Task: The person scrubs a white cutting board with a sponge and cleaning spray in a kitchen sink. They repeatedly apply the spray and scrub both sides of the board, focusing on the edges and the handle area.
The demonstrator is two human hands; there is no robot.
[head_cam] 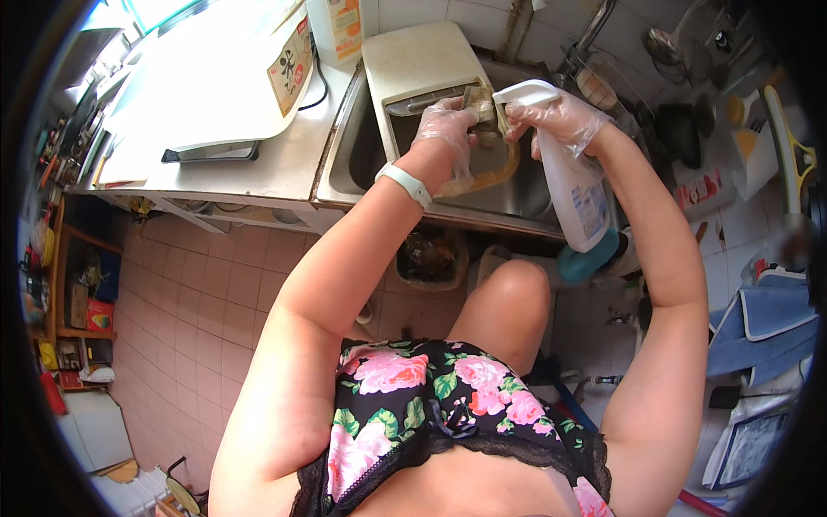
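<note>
My left hand [446, 126], in a clear disposable plastic glove, pinches a brownish mesh scrubbing pad [479, 103] at its fingertips. Also gloved in clear plastic, my right hand [559, 119] grips a white plastic spray bottle [575, 194] by the neck, below its trigger head. The bottle hangs tilted over the front right of the sink. Under my hands, a yellowed white plastic casing [423, 55] with a rectangular opening leans in the stainless steel sink [349, 174]. A yellowish curved rim [507, 169] shows below the pad; what it belongs to is partly hidden by my left hand.
On the counter [291, 161] left of the sink stands a large white container [213, 77] bearing a label. A tall bottle [339, 29] is behind it. Utensils [665, 48] hang on the right wall. Below the sink sits a bin [431, 262] with waste.
</note>
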